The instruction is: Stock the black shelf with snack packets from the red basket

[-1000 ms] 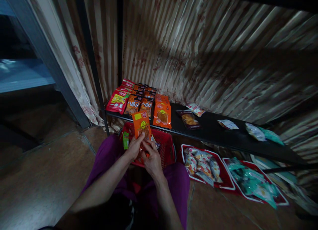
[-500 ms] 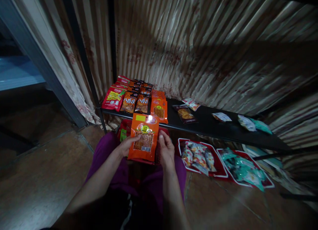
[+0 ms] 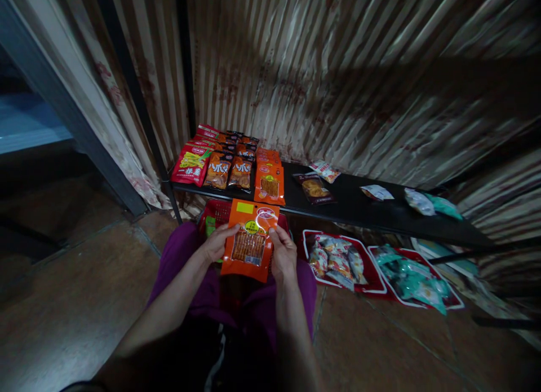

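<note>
An orange snack bag (image 3: 249, 248) with a clear window showing brown sticks is held upright between both hands, above my lap. My left hand (image 3: 217, 242) grips its left edge, thumb on the front. On its right edge, my right hand (image 3: 282, 250) is closed in the same way. Behind the bag and partly hidden by it stands a red basket (image 3: 215, 210) with something green inside. Similar orange bags (image 3: 269, 184) stand in a row on the black shelf (image 3: 350, 208), beside dark-topped orange snack bags (image 3: 241, 174) and red snack bags (image 3: 191, 163).
Farther right on the shelf lie a brown snack bag (image 3: 315, 188), a white-and-red packet (image 3: 325, 171) and several pale or teal packets. On the floor stand a red basket (image 3: 372, 285) of white-and-orange packets and another basket (image 3: 454, 302) of teal packets. Black shelf posts (image 3: 139, 93) rise at left.
My right hand has closed on the bag's right edge, and my left hand has moved up its left side. The bag has shifted slightly right and straightened.
</note>
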The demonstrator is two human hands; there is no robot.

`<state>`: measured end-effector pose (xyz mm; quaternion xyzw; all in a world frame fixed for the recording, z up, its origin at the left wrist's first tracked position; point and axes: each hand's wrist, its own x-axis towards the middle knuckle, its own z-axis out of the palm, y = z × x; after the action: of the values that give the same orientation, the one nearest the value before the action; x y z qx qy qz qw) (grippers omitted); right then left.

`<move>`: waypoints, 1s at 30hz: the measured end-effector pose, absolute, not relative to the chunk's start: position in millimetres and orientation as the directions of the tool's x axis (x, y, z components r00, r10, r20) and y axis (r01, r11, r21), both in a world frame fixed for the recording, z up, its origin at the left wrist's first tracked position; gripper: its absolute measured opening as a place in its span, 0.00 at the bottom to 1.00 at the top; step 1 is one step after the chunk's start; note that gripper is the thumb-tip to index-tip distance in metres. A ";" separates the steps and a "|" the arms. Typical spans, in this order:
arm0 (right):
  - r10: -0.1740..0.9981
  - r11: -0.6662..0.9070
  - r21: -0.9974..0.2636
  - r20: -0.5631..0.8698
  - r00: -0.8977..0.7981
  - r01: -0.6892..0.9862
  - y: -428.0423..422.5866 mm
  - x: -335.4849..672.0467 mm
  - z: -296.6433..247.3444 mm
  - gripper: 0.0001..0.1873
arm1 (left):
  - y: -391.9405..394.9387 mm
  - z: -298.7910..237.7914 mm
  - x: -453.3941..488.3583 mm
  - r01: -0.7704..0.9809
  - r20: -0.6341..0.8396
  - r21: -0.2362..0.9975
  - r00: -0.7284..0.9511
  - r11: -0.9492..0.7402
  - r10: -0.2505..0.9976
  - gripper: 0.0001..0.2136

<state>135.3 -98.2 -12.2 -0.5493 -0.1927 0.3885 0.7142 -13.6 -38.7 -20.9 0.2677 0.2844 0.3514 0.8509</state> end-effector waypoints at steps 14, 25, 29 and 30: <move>0.718 0.112 -0.898 -0.222 0.659 -0.425 -98.2 136.1 -12.4 0.21 | -35.1 -27.0 -16.0 -0.429 -0.301 0.694 0.557 0.578 0.774 0.14; 0.818 -0.010 -0.901 -0.257 0.515 -0.434 -101.0 141.4 -23.4 0.22 | -25.7 -25.7 -13.3 -0.551 -0.368 0.657 0.363 0.516 0.856 0.15; 0.853 -0.044 -0.918 -0.240 0.464 -0.395 -101.8 141.5 -24.1 0.20 | -15.8 -25.9 -12.3 -0.589 -0.406 0.652 0.261 0.478 0.876 0.15; 0.860 -0.047 -0.921 -0.234 0.453 -0.387 -102.0 140.9 -23.1 0.19 | -13.5 -25.1 -12.0 -0.596 -0.403 0.652 0.251 0.469 0.880 0.14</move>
<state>140.9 -102.0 -23.1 -0.5448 -0.2172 0.4759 0.6554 -12.0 -13.5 -25.1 0.1873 0.3794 0.4802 0.7684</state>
